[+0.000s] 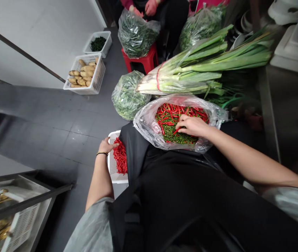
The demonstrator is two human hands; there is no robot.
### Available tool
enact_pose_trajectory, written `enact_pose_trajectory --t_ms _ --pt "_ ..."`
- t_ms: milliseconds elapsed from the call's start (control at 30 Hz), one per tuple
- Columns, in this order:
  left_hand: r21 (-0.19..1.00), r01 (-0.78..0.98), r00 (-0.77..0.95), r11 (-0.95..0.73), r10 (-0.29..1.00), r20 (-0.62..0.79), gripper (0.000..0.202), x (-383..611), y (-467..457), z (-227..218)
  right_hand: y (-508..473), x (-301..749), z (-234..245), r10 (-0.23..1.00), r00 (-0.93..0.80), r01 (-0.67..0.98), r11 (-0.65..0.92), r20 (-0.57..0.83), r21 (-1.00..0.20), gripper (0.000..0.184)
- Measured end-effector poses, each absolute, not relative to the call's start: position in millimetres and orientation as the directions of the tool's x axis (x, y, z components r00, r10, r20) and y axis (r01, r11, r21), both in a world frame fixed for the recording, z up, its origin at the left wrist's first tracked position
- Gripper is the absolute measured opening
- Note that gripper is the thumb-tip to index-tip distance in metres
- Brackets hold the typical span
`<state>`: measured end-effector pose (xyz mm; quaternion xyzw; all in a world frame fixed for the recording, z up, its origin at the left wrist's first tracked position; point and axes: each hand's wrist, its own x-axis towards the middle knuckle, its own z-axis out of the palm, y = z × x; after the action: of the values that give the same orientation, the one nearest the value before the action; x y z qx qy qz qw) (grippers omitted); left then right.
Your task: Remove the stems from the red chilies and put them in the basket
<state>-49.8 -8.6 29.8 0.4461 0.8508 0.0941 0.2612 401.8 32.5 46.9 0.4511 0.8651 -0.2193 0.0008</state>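
My right hand is inside a clear plastic bag that sits open on my lap. Its fingers are pinched on a red chilli. More red chillies fill the bag, with many green stems showing. Over the rim of a white perforated basket, down at my left side, my left hand is open, thumb and fingers apart. A heap of loose red chillies lies in that basket, partly hidden by my black apron.
Leeks tied with a red band lie beyond the bag, beside bagged greens. A white basket of potatoes stands by the wall. Another person's hands are above a bag of greens on a red stool.
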Motion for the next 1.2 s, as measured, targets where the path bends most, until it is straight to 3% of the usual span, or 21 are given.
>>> enact_pose_trajectory --t_ms 67,133,200,267,333,400,500,567,667,733,800,867,933,1000,1067,1133,1200 --pt "0.504 0.718 -0.449 0.479 0.873 -0.189 0.045 -26.8 -2.6 49.3 38.9 411.9 55.4 0.827 -0.558 0.686 0.409 -0.074 -0.601 0.024" --pt "0.702 0.648 -0.373 0.295 0.927 -0.044 0.036 18.3 1.5 72.5 40.8 415.7 62.8 0.887 -0.462 0.567 0.287 -0.01 -0.773 0.028" --pt "0.873 0.474 -0.179 0.119 0.983 -0.037 0.041 82.1 4.0 87.2 37.0 410.2 66.4 0.929 -0.369 0.483 0.182 -0.01 -0.857 0.031" --pt "0.956 0.263 0.065 0.131 0.986 -0.153 0.049 150.1 6.3 85.2 28.4 399.1 66.2 0.936 -0.351 0.489 0.195 0.013 -0.85 0.029" --pt "0.955 0.06 0.257 0.29 0.92 -0.296 0.05 204.5 8.5 68.8 17.2 388.9 62.5 0.935 -0.348 0.591 0.277 0.07 -0.758 0.025" --pt "0.903 -0.101 0.267 0.417 0.886 -0.379 0.05 234.6 9.2 48.6 5.6 384.0 56.1 0.932 -0.349 0.672 0.323 0.1 -0.667 0.024" --pt "0.791 -0.28 0.267 0.544 0.836 -0.48 0.048 239.1 6.4 30.4 -9.7 385.8 44.0 0.948 -0.315 0.63 0.245 0.046 -0.737 0.028" --pt "0.733 -0.308 0.302 0.606 0.793 -0.528 0.049 229.7 2.6 28.4 -16.8 388.5 37.1 0.948 -0.31 0.54 0.112 -0.074 -0.834 0.025" --pt "0.716 -0.281 0.332 0.639 0.765 -0.553 0.044 218.5 -1.5 30.4 -22.4 390.3 33.9 0.891 -0.374 0.512 -0.032 -0.257 -0.858 0.029" --pt "0.706 -0.298 0.339 0.642 0.763 -0.551 0.039 215.7 -0.5 30.6 -23.5 391.2 38.8 0.874 -0.422 0.541 0.029 -0.242 -0.841 0.034" --pt "0.653 -0.316 0.369 0.689 0.723 -0.584 0.034 214.3 3.8 29.4 -22.4 393.8 48.7 0.821 -0.56 0.506 0.231 -0.113 -0.831 0.036" --pt "0.561 -0.315 0.405 0.765 0.643 -0.65 0.03 212.4 9.5 28.2 -16.1 397.8 60.7 0.66 -0.75 0.432 0.443 -0.04 -0.786 0.038" --pt "0.497 -0.371 0.379 0.784 0.617 -0.69 0.024 209.9 14.4 27.7 -1.9 400.0 70.1 0.561 -0.81 0.513 0.537 -0.171 -0.67 0.042" --pt "0.477 -0.474 0.305 0.74 0.646 -0.7 0.017 207.8 17.4 28.1 19.9 396.0 72.7 0.67 -0.666 0.737 0.524 -0.329 -0.427 0.048" --pt "0.464 -0.56 0.242 0.687 0.671 -0.701 0.013 206.8 19.3 29.3 45.0 383.2 67.2 0.825 -0.468 0.884 0.429 -0.316 -0.188 0.058" --pt "0.435 -0.598 0.229 0.673 0.664 -0.712 0.014 207.1 21.0 30.9 67.9 365.2 56.1 0.874 -0.392 0.92 0.38 -0.287 -0.101 0.055" --pt "0.409 -0.601 0.249 0.687 0.647 -0.721 0.019 208.1 23.0 32.7 84.5 350.9 44.2 0.851 -0.38 0.922 0.378 -0.362 -0.079 0.042"
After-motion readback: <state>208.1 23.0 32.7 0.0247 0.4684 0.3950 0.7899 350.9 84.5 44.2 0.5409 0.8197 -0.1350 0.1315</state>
